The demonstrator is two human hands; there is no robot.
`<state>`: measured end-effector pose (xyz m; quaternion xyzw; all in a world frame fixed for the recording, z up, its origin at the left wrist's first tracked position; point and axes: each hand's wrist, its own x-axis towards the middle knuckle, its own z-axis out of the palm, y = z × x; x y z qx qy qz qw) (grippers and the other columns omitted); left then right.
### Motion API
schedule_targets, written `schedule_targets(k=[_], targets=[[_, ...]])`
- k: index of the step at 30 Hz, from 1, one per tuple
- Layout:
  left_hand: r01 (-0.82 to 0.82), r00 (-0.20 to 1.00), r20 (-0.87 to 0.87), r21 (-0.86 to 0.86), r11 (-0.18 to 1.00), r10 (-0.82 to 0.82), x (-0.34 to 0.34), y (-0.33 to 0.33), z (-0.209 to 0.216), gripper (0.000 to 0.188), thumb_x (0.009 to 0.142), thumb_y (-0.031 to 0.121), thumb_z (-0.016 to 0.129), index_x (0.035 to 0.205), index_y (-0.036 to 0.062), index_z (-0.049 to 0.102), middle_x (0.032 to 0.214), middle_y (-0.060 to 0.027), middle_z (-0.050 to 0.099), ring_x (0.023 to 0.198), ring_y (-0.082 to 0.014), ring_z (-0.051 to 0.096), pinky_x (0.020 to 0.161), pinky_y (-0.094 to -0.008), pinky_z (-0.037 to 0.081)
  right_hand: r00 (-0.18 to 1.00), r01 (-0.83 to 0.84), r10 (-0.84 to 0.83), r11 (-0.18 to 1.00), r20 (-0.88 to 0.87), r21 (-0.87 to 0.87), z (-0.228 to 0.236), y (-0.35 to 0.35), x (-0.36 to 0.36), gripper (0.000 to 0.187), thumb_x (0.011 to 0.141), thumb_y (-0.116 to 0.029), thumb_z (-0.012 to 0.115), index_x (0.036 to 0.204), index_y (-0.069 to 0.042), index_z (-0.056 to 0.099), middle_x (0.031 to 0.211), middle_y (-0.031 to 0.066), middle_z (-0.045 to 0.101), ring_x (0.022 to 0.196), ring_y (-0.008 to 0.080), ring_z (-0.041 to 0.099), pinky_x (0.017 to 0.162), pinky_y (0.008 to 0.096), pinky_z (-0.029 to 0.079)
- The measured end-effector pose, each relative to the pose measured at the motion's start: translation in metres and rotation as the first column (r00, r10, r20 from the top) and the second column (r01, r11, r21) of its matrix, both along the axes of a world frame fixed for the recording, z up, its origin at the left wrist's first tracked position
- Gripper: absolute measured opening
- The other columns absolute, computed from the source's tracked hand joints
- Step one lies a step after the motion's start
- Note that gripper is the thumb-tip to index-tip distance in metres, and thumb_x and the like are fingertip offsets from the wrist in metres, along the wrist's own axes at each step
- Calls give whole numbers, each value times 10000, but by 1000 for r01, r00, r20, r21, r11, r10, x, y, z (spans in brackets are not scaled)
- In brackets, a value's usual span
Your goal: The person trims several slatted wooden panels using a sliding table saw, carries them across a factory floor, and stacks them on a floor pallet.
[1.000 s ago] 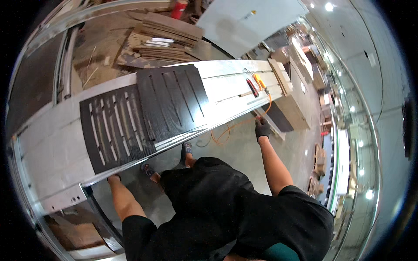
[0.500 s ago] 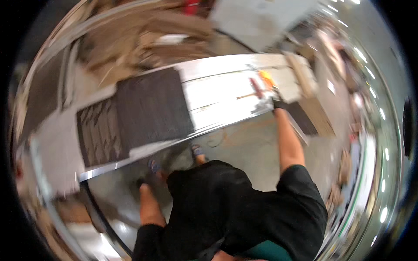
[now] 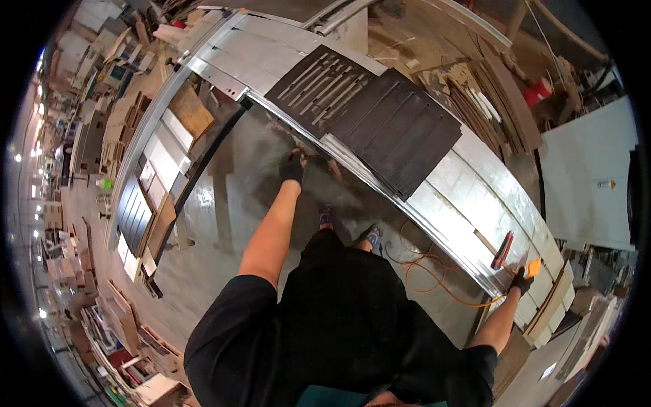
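Note:
My left hand (image 3: 293, 167), in a black glove with bare fingertips, hangs over the floor gap before the table, fingers loosely apart and holding nothing. My right hand (image 3: 521, 280), gloved in black, is at the right end of the long metal-topped table (image 3: 475, 183). Its fingers close around a small orange object (image 3: 534, 267) whose kind I cannot make out. Just left of that hand lies a red-and-black hand tool (image 3: 502, 249) beside a thin wooden strip (image 3: 483, 241). Mid-table rest a dark grooved panel (image 3: 397, 129) and a dark slotted panel (image 3: 322, 88), partly overlapping.
An orange hose (image 3: 434, 261) loops on the floor near my feet. A wooden board (image 3: 549, 305) lies across the table's right end. On the left, a curved-looking rail (image 3: 146, 129) flanks stacked panels (image 3: 135, 214). Brown board offcuts (image 3: 502, 102) and a white cabinet (image 3: 588, 176) stand beyond the table.
My view has swung round, so the table now slopes down to the right. My left arm reaches further forward. My right hand has come up to the orange object, fingers around it.

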<state>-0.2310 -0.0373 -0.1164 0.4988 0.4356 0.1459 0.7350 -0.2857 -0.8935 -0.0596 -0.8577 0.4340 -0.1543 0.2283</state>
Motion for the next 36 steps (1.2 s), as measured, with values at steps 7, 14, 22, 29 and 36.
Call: schedule_targets(k=[7, 14, 22, 29, 36], targets=[[-187, 978, -28, 323, 928, 207, 71, 57, -3, 228, 816, 262, 698, 905, 76, 598, 770, -56, 575, 653, -189, 539, 598, -340, 447, 928, -290, 274, 957, 254, 27, -2, 0, -76, 535, 889, -317, 597, 1304, -27, 423, 1211, 155, 558, 1091, 286, 543, 932, 375, 423], [-51, 933, -345, 165, 985, 106, 127, 42, 63, 278, 787, 65, 668, 1005, 42, 496, 991, -92, 603, 880, -228, 590, 745, -354, 495, 872, 258, 59, 788, -486, 559, 10, 35, -255, 505, 875, -335, 624, 1285, -80, 474, 1165, 90, 581, 1057, 235, 564, 888, 359, 451], [-434, 840, 230, -259, 863, 491, 121, 79, 57, 266, 790, 21, 633, 1011, 55, 489, 977, -92, 602, 841, -223, 601, 736, -345, 495, 184, -366, 394, 878, -900, 310, -27, 227, -212, 484, 859, -329, 632, 1258, -95, 489, 1135, 78, 601, 1012, 225, 591, 826, 356, 474], [-354, 709, 623, -91, 931, 331, 68, 98, 124, 177, 846, 4, 595, 973, 111, 535, 960, 7, 529, 882, -126, 523, 792, -314, 469, 3, -548, 357, 782, -934, 297, -55, 302, -185, 466, 845, -323, 639, 1234, -108, 502, 1109, 67, 618, 973, 217, 614, 772, 353, 494], [-288, 675, 734, 179, 941, 67, 37, 85, 190, 253, 858, -66, 557, 1054, 85, 502, 1012, -6, 563, 921, -89, 554, 783, -226, 439, -59, -615, 317, 736, -947, 285, -62, 324, -176, 448, 830, -318, 647, 1211, -120, 515, 1083, 56, 635, 934, 208, 637, 718, 350, 514]])
